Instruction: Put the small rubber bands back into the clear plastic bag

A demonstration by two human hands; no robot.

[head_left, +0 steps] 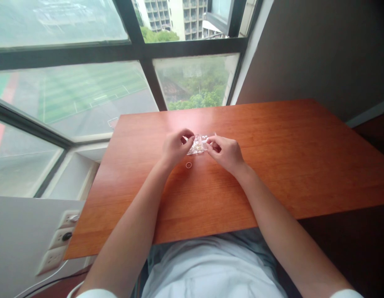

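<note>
A small clear plastic packet [197, 146] lies on the wooden table between my hands, with several ring-like pieces showing through it. My left hand [177, 145] is at its left side, thumb and forefinger bent together near its edge; whether something small sits between them I cannot make out. On the right, my right hand [226, 152] pinches the packet's pale right end between thumb and fingers. One thin, light-coloured ring [188, 165] lies loose on the tabletop, just below the packet and apart from both hands.
The reddish-brown table [291, 165] stretches far to the right. Behind and left of it are dark-framed windows [195, 49]. Wall sockets [60, 239] with plugs and cables sit low at the left, beside the table edge. A grey wall [313, 54] stands behind at the right.
</note>
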